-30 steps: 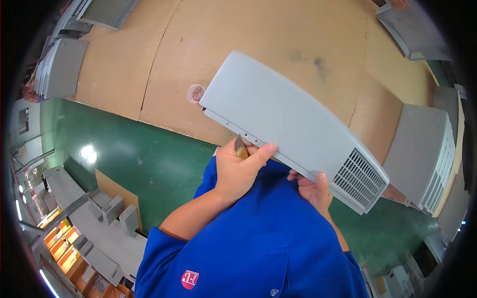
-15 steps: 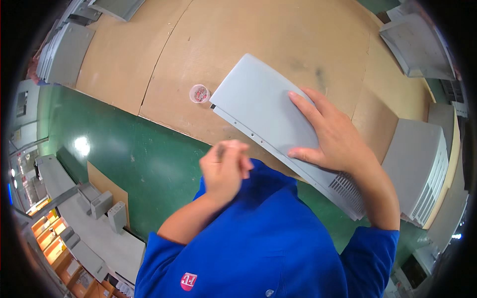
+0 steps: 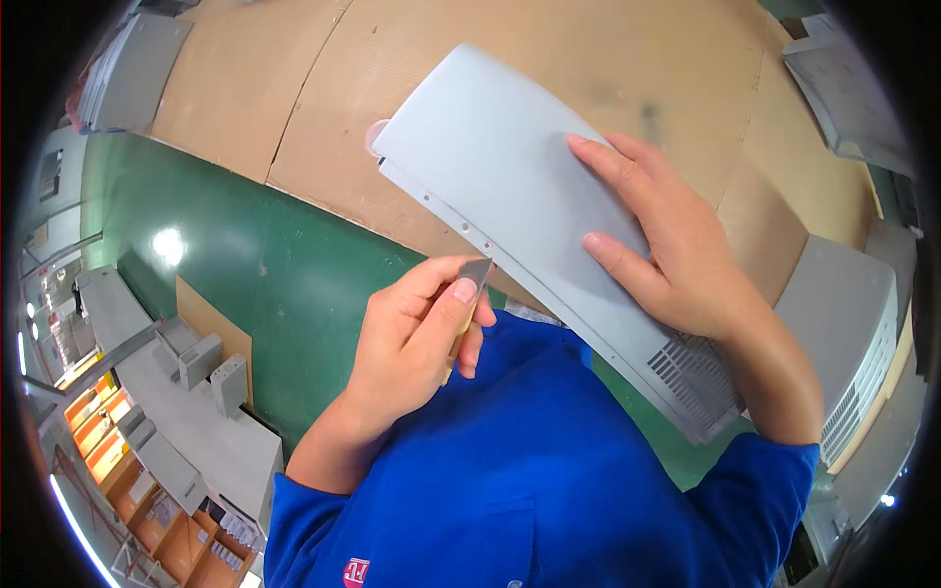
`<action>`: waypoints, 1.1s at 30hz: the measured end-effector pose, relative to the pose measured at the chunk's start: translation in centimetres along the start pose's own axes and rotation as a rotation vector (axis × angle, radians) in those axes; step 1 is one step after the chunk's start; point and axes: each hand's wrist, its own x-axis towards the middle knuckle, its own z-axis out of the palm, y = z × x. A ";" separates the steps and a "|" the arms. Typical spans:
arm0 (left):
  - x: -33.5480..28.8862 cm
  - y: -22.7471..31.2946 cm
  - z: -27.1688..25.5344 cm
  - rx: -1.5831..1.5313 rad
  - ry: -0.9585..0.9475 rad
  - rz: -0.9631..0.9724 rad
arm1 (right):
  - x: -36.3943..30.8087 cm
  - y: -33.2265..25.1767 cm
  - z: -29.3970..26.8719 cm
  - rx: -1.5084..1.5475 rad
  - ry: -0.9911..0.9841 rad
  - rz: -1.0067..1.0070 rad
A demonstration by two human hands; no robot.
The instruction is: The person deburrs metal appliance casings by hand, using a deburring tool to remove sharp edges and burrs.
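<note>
A long grey casing panel (image 3: 510, 147) lies slantwise in front of me, with small holes along its near edge and a slotted vent at its lower right end. My right hand (image 3: 667, 230) rests on top of it, thumb and fingers spread. Pinched in my left hand (image 3: 407, 328) is a knife (image 3: 475, 269) with a short grey blade and a partly hidden yellowish handle. Its tip is at the row of holes on the panel's near edge; whether it touches I cannot tell. A small clear cup (image 3: 372, 137) shows only its rim behind the panel's far left corner.
Brown board (image 3: 392, 59) covers the worktable. Another vented grey casing (image 3: 848, 323) stands at the right, and stacked grey panels (image 3: 142, 73) are at the far left. Green floor (image 3: 196, 284) runs along the left, with a grey bench (image 3: 186, 421) holding more parts.
The panel has shifted up and left, now covering most of the cup, and my right hand has moved up with it. My left hand has come to the panel's edge, the knife now plainly visible.
</note>
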 end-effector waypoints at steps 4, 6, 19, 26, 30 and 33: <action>0.0 0.1 0.4 -0.084 0.009 -0.055 | 0.0 -0.2 0.0 0.032 -0.005 0.040; 0.0 0.5 1.0 -0.131 0.063 -0.118 | -0.1 -0.2 0.0 0.011 -0.013 0.009; 0.0 0.6 2.2 -0.125 0.161 -0.140 | 0.4 -0.3 0.1 -0.034 0.003 -0.087; 0.2 0.2 2.3 -0.154 0.158 -0.088 | 0.4 -0.4 -0.3 0.058 -0.078 0.015; 0.3 0.5 2.2 -0.135 0.145 -0.085 | 0.3 -0.5 -0.3 0.043 -0.072 0.030; 0.4 0.4 2.2 -0.158 0.138 -0.085 | 0.3 -0.5 -0.3 0.041 -0.072 0.028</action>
